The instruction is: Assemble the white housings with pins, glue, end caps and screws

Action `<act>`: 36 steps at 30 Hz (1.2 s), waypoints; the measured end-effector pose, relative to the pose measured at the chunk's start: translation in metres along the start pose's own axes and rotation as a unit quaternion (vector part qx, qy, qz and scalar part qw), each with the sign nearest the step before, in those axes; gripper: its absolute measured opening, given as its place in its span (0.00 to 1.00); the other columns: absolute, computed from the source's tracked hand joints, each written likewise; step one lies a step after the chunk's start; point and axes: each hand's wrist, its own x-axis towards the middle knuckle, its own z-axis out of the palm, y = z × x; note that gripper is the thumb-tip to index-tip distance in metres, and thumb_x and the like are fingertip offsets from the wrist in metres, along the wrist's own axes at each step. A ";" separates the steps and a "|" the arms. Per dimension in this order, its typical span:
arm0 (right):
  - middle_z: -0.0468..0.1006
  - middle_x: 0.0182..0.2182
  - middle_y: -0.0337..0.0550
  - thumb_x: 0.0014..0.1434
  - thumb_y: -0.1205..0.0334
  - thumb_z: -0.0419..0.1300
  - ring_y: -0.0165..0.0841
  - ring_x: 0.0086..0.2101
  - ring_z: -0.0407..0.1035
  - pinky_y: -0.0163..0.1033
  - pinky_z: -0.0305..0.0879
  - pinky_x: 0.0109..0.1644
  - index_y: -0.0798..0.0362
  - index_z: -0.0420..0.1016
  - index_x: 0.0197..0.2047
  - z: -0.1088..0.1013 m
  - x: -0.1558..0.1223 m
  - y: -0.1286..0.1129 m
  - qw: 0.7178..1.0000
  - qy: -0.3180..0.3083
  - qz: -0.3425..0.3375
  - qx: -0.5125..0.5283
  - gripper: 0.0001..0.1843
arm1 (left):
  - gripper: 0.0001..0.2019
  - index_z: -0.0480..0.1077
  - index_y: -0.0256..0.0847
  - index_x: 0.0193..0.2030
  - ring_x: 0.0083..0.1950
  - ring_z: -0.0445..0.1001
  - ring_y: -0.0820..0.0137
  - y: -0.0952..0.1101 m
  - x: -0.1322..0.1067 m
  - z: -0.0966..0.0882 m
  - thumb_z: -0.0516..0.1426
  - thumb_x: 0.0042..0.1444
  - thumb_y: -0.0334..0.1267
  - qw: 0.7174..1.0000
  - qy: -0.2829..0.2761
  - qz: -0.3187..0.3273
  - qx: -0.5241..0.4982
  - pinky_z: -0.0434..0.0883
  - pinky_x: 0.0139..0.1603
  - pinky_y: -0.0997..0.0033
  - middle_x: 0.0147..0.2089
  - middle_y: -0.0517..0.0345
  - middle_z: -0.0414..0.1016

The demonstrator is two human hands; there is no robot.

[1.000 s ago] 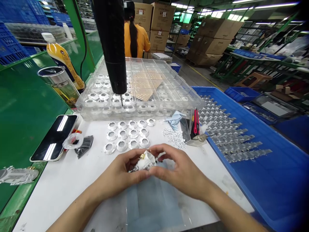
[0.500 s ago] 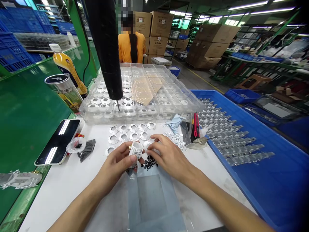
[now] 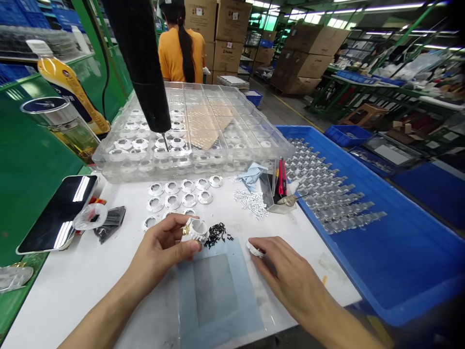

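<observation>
My left hand (image 3: pixel 165 245) is closed around a white cylindrical housing (image 3: pixel 198 230) with a hollow open end and a brass-coloured fitting on its side. My right hand (image 3: pixel 281 269), to the right of the blue mat (image 3: pixel 250 315), pinches a small white ring (image 3: pixel 255 249) between thumb and fingers. Between the hands, at the mat's top edge, lies a pile of black screws (image 3: pixel 217 233). More white flanged rings (image 3: pixel 172 200) stand in rows on the white table beyond my left hand. A black electric screwdriver (image 3: pixel 154 97) hangs above, its bit pointing down.
Behind the rings stands a clear compartment tray (image 3: pixel 145 169) full of parts. White pins (image 3: pixel 252 202) and a holder with a red cutter (image 3: pixel 282 178) lie right of centre. A blue bin (image 3: pixel 381 271) borders the right; a phone (image 3: pixel 54 213), cup and bottle (image 3: pixel 69 89) stand left.
My right hand has drawn back toward me and to the right, carrying a white ring away from the rows. The housing in my left hand is now tilted. The view has shifted right.
</observation>
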 end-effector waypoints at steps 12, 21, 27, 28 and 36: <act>0.77 0.57 0.48 0.68 0.61 0.61 0.47 0.57 0.71 0.57 0.74 0.59 0.47 0.68 0.64 -0.022 0.006 -0.018 0.995 -0.083 0.046 0.014 0.21 | 0.20 0.74 0.50 0.55 0.47 0.76 0.66 -0.004 -0.002 -0.002 0.69 0.58 0.47 0.992 -0.048 0.007 0.117 0.70 0.49 0.69 0.46 0.60 0.79; 0.76 0.59 0.39 0.62 0.51 0.69 0.34 0.51 0.76 0.36 0.78 0.55 0.36 0.75 0.60 -0.031 0.019 -0.048 0.867 -0.072 0.229 0.437 0.24 | 0.15 0.77 0.49 0.49 0.52 0.77 0.63 0.002 -0.010 0.011 0.67 0.55 0.32 0.957 -0.079 0.101 0.262 0.70 0.52 0.66 0.49 0.59 0.79; 0.74 0.60 0.35 0.63 0.56 0.70 0.32 0.54 0.75 0.34 0.76 0.55 0.33 0.76 0.59 -0.024 0.026 -0.054 0.894 -0.030 0.173 0.413 0.22 | 0.16 0.78 0.47 0.48 0.45 0.77 0.67 0.002 -0.008 0.015 0.67 0.53 0.28 0.955 -0.096 0.114 0.258 0.70 0.46 0.68 0.44 0.62 0.79; 0.74 0.61 0.35 0.63 0.57 0.70 0.32 0.53 0.75 0.34 0.76 0.55 0.32 0.76 0.59 -0.023 0.027 -0.055 0.903 -0.027 0.169 0.395 0.23 | 0.16 0.78 0.47 0.48 0.45 0.77 0.67 0.002 -0.008 0.015 0.66 0.53 0.28 0.954 -0.096 0.115 0.259 0.70 0.46 0.68 0.44 0.62 0.79; 0.76 0.59 0.33 0.62 0.55 0.69 0.33 0.50 0.75 0.40 0.75 0.59 0.28 0.73 0.62 -0.022 0.029 -0.057 0.954 -0.049 0.127 0.267 0.26 | 0.16 0.78 0.45 0.50 0.45 0.79 0.65 0.000 -0.009 0.014 0.66 0.55 0.29 0.948 -0.126 0.129 0.262 0.72 0.46 0.66 0.46 0.59 0.80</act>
